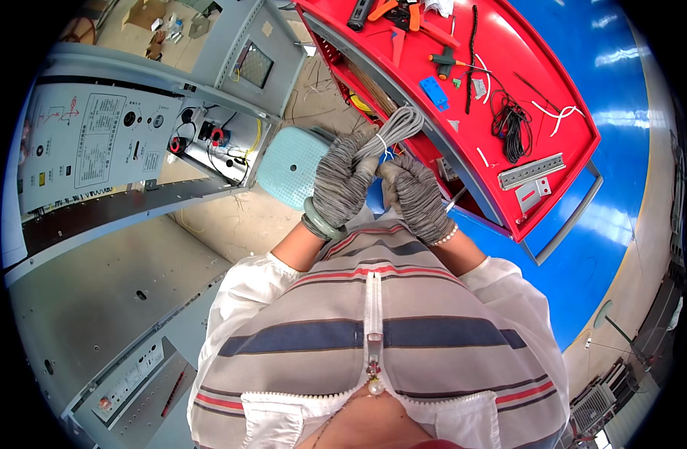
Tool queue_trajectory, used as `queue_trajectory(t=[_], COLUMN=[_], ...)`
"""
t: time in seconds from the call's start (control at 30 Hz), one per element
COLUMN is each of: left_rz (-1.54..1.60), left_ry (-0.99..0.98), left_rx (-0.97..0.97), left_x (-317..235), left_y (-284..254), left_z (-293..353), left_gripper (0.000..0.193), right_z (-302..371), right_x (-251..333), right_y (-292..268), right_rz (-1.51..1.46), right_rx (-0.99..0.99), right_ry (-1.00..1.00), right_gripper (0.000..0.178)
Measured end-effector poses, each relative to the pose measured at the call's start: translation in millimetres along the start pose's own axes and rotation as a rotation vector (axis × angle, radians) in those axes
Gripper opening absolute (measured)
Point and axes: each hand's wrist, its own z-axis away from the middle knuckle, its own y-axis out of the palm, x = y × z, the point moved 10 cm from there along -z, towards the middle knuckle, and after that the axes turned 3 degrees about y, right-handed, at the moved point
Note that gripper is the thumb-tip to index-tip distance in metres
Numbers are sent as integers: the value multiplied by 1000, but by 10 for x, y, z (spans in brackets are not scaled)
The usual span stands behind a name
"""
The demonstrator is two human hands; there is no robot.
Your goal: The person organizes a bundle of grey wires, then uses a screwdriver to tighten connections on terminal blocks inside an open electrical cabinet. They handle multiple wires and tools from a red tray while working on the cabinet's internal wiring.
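Grey cable (403, 123) coil's in L hand's (342, 176) closed grip nr cart (511, 45); R hand's (414, 191) fingers curled tog., can't tell on what; prob. light, springy, best held at tie (381, 142).

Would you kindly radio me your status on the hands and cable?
Left hand gripping grey cable coil. Right hand close beside it, grasp unclear. Red cart close, ahead-right.

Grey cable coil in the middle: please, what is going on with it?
The person's gloved left hand grips the grey cable coil, which a white tie wraps. The right hand, also gloved, is close beside it; what it holds is unclear. A slotted metal rail and a black cable bundle lie on the red cart ahead.
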Motion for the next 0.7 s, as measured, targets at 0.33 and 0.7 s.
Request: queue_trajectory(t=[0.33, 0.7], left_rz=[-93, 1031], left_ry=[157, -463], left_rx=[39, 58], left_x=[-42, 454], left_y=[-105, -106], left_z=[2, 105], left_gripper=[34, 53], right_z=[-16, -165], right_x=[568, 99], right_y=[-310, -432], right_rz=[485, 452], right_rx=[-214, -148], right_ry=[-488, -107], right_gripper=[15, 17])
